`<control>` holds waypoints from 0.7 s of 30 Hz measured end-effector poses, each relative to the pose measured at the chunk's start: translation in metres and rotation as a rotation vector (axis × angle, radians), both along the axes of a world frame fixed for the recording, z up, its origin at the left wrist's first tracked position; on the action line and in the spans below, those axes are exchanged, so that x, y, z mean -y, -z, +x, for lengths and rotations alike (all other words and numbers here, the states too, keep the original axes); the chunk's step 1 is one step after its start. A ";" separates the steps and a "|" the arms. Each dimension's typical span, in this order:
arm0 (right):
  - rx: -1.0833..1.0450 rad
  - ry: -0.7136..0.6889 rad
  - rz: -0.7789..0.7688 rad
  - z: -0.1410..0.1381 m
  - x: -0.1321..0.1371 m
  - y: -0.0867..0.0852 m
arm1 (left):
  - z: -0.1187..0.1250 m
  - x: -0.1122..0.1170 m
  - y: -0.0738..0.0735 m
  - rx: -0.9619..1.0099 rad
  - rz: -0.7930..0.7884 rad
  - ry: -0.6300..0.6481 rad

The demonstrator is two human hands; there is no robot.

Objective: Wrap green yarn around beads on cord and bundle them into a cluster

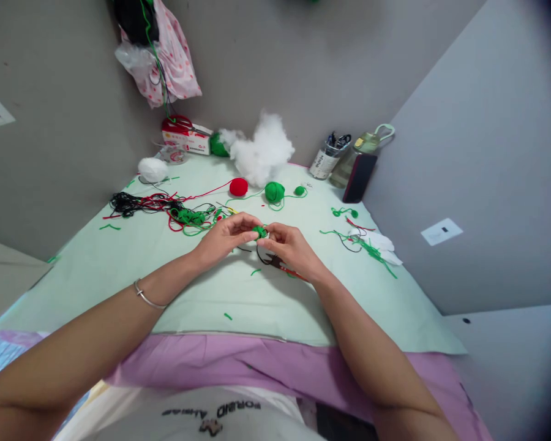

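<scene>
Both my hands meet over the middle of the pale green table cover (119, 257). My left hand (227, 236) and my right hand (287, 245) pinch a small green crocheted piece (259, 231) between their fingertips. A silver bangle (146, 296) sits on my left wrist. Under my right hand lies a dark tool with a reddish handle (280, 264), partly hidden. Just beyond the hands lie a green yarn ball (274, 192) and a red yarn ball (238, 187).
A tangle of black, red and green yarn (165, 208) lies at the left. White stuffing (262, 153), a white ball (152, 169), a box (186, 139), a pen cup (326, 160), a bottle (360, 150) and a phone (359, 177) line the back wall. Yarn scraps (370, 245) lie right.
</scene>
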State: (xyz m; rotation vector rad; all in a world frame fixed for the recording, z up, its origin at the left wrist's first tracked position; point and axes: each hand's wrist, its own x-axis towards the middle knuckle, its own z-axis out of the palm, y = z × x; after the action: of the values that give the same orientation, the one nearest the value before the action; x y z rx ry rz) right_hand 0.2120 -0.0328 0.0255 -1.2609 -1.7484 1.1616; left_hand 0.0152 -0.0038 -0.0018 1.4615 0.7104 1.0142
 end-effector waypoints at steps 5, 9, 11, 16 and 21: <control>-0.046 0.018 -0.019 0.000 0.001 -0.001 | -0.002 -0.001 0.001 -0.016 0.014 -0.024; 0.012 0.005 0.011 0.001 -0.001 0.001 | -0.002 -0.002 0.002 -0.015 0.003 -0.020; 0.028 -0.010 0.005 0.001 -0.001 0.003 | -0.001 -0.002 0.003 -0.013 0.013 -0.034; 0.040 0.048 0.017 -0.003 0.000 0.005 | -0.001 0.001 0.003 -0.065 0.136 -0.098; -0.017 0.212 0.033 -0.006 -0.001 0.005 | -0.001 0.004 0.005 -0.201 0.253 -0.145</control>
State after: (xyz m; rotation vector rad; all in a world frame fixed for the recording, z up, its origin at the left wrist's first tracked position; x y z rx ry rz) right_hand 0.2055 -0.0315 0.0208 -1.3749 -1.5716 1.0145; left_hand 0.0137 -0.0073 -0.0071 1.7700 0.8667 1.1083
